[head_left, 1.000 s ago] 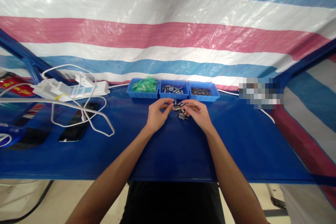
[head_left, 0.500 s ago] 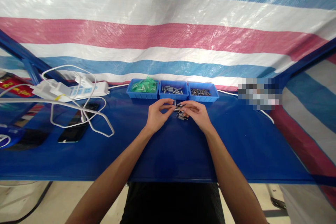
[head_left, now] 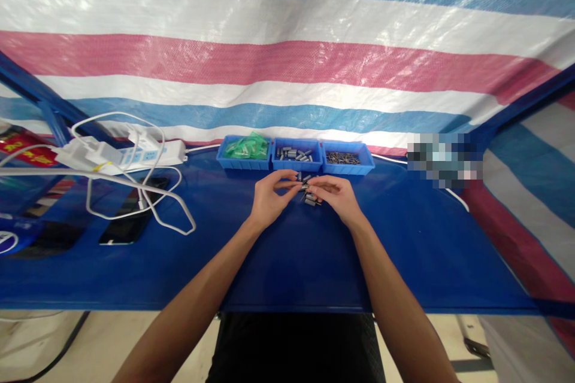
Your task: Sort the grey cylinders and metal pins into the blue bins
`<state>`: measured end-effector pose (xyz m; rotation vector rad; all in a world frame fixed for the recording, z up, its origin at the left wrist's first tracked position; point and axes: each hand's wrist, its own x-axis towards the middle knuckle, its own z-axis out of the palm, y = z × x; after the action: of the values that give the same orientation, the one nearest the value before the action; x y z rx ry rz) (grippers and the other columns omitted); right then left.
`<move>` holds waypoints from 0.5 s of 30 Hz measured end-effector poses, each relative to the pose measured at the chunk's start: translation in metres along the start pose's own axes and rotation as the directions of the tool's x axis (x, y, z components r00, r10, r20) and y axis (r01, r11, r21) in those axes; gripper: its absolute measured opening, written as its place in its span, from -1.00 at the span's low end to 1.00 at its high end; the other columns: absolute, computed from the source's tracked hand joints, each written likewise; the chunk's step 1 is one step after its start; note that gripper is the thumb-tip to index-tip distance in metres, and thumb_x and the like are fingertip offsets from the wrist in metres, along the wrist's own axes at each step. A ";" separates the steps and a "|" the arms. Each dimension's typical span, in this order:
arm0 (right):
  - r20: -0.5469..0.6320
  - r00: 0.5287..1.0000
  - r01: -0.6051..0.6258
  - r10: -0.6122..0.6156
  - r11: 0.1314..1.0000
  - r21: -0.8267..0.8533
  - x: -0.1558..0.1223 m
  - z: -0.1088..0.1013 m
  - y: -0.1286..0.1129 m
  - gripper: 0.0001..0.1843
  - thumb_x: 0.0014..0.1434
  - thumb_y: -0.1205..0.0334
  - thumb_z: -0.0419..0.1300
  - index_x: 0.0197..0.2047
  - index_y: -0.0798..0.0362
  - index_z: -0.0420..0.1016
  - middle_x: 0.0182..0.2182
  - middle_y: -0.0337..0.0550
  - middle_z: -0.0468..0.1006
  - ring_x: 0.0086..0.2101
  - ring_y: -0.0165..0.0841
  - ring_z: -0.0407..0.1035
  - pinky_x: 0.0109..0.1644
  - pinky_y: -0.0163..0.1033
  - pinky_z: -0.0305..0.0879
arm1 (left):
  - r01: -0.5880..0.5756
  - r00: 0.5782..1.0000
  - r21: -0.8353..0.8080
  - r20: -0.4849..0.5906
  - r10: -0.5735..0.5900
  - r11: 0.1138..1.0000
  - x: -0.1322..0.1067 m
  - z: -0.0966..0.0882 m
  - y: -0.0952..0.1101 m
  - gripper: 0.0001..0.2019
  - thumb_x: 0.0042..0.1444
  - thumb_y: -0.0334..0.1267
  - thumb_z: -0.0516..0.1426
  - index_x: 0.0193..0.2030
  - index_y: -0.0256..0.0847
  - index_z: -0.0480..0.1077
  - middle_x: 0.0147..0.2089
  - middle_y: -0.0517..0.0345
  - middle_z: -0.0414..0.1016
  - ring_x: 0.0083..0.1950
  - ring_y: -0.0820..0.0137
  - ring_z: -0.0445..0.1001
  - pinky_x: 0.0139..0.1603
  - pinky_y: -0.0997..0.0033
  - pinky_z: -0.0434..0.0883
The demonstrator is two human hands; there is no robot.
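Note:
My left hand (head_left: 272, 194) is closed in a pinch, thumb against fingers, on a small grey metal cylinder (head_left: 304, 186). From the other side my right hand (head_left: 336, 194) meets it, its thumb and fingertips also pinched at the cylinder's end. Whatever sits between those right fingertips is too small and covered to make out. Under and around the fingertips lies a small pile of metal cylinders (head_left: 310, 200) with thin screw-like pieces among them, partly hidden by both hands.
Behind my hands stand three blue bins: one with green plastic bags (head_left: 247, 146), one with metal cylinders (head_left: 294, 154), one with screws (head_left: 344, 158). At left are a white power strip (head_left: 155, 154), looped white cables (head_left: 173, 228) and a dark phone (head_left: 126, 224).
My fingertips have come closer together over the pile, so the gap between the two hands has narrowed. My right fingertips have shifted slightly left; the bins are unmoved.

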<state>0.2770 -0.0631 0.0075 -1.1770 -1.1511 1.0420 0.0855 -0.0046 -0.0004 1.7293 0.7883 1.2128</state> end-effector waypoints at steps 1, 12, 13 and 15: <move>0.003 1.000 0.003 -0.003 1.000 -0.004 0.000 0.000 0.000 -0.66 0.04 -0.05 0.50 -0.22 0.02 0.73 -0.34 -0.11 0.73 -0.44 -0.32 0.51 -0.38 -0.21 0.45 | -0.002 1.000 0.006 0.002 0.002 1.000 0.000 0.000 0.001 -0.70 0.19 -0.16 0.34 0.01 -0.22 0.53 -0.01 -0.02 0.66 -0.12 0.23 0.73 -0.02 0.29 0.70; -0.285 0.946 0.133 -0.152 0.988 -0.083 0.005 -0.015 0.003 -0.70 0.19 -0.04 0.39 -0.13 -0.03 0.72 -0.23 -0.09 0.73 -0.43 -0.32 0.51 -0.44 -0.22 0.42 | -0.234 0.959 0.522 0.265 0.104 0.820 0.001 -0.010 -0.015 -0.76 0.34 -0.32 0.16 0.02 -0.17 0.63 0.07 -0.01 0.68 0.12 0.16 0.62 0.24 0.06 0.54; -0.323 0.930 0.151 -0.175 0.984 -0.099 0.005 -0.017 0.004 -0.67 0.19 -0.04 0.38 -0.06 -0.05 0.71 -0.14 -0.07 0.73 -0.38 -0.29 0.55 -0.41 -0.21 0.45 | -0.274 0.944 0.536 0.309 0.117 0.798 0.001 -0.010 -0.017 -0.75 0.34 -0.33 0.15 0.03 -0.17 0.63 0.10 -0.01 0.67 0.17 0.14 0.59 0.26 0.03 0.53; -0.382 0.902 0.158 -0.199 0.978 -0.136 0.007 -0.020 0.007 -0.57 0.17 -0.02 0.38 0.08 -0.07 0.67 0.07 -0.05 0.67 -0.24 -0.21 0.60 -0.36 -0.18 0.51 | -0.329 0.918 0.548 0.377 0.124 0.769 0.001 -0.010 -0.021 -0.74 0.34 -0.36 0.15 0.06 -0.18 0.63 0.10 -0.01 0.67 0.21 0.13 0.56 0.27 0.01 0.52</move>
<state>0.2980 -0.0579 0.0013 -1.2657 -0.9754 0.5752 0.0763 0.0082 -0.0174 2.5435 0.8319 0.8262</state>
